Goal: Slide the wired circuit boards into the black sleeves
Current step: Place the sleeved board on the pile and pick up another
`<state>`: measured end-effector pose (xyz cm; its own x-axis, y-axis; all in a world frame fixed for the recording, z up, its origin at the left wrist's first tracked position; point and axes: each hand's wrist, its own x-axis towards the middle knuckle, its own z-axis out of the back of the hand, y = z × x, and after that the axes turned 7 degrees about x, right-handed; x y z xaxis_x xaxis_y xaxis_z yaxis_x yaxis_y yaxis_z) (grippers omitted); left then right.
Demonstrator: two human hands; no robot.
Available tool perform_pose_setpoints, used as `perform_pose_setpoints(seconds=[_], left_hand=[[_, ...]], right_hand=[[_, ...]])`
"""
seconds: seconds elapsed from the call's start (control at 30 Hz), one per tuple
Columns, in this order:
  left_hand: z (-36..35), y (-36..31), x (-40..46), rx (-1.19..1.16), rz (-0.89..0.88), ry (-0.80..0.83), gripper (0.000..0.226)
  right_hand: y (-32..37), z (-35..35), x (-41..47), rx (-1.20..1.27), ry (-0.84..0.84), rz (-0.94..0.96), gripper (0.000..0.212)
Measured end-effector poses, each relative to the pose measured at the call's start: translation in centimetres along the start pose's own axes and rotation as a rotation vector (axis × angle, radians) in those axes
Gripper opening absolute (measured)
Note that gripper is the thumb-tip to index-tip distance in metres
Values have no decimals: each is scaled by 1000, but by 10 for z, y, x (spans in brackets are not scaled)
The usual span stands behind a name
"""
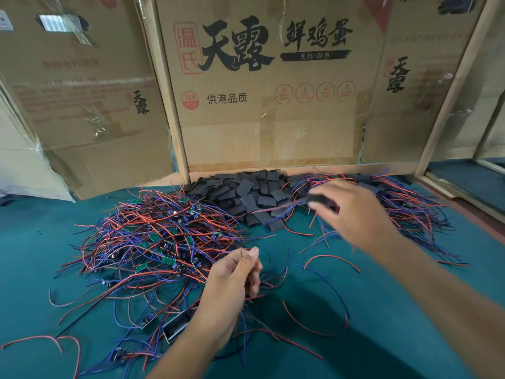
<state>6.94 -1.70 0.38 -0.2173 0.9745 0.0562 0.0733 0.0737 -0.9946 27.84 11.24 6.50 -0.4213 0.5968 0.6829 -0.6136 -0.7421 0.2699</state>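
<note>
Pinching a black sleeve (318, 198) between thumb and fingertips, my right hand (352, 212) is reaching out over the far side of the bench; the hand is blurred, and red and blue leads are trailing from the sleeve toward the left, so I am reading a board as already inside it, though I cannot see the board itself. My left hand (232, 285) is hovering nearer to me with its fingers curled and the thumb raised; thin wires are crossing just beside the fingers, and I cannot tell whether it is gripping any of them. Left of that hand I am seeing the tangle of wired circuit boards (161, 242), small green boards lying among red and blue leads. Behind it, against the back wall, the heap of empty black sleeves (240, 195) is lying, touching the tangle at its near edge. To the right of that heap, under and beyond my right hand, the sleeved pieces (404, 203) are piling up with their wires fanning outward. Everything is resting on a teal green mat (382, 296). Printed cardboard boxes (267, 105), flattened and held between pale wooden posts (166, 86), are walling the bench in at the back.
</note>
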Motion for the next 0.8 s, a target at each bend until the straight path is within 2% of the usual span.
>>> perform_pose_setpoints(seconds=[0.2,0.23,0.33,0.37,0.4,0.47,0.53,0.63,0.8], left_hand=[[3,-1,-1,112,0,23,36],[4,-2,-1,127,-3,20,35],[5,-3,-1,151,-2,18,33],[5,-3,-1,160,-1,22,33],[5,-3,-1,174,-1,28,34],[3,-2,-1,201,-9,45,33],[3,-1,-2,222,-10,59,31],[4,1,-1,245,-12,60,31],[1,6,-2,328,-27,95,33]], right_hand=[[-78,24,73,-262,-173,-58,26],[-92,23,77,-314,-124,-114,27],[-108,3,77,-503,280,-477,31],[-103,-8,73,-519,341,-558,34],[-94,-21,71,-472,344,-569,34],[-67,-50,68,-241,315,-456,27],[-36,-80,61,-71,410,-399,22],[-7,-116,54,-160,623,-470,47],[-9,-135,55,-104,620,-655,47]])
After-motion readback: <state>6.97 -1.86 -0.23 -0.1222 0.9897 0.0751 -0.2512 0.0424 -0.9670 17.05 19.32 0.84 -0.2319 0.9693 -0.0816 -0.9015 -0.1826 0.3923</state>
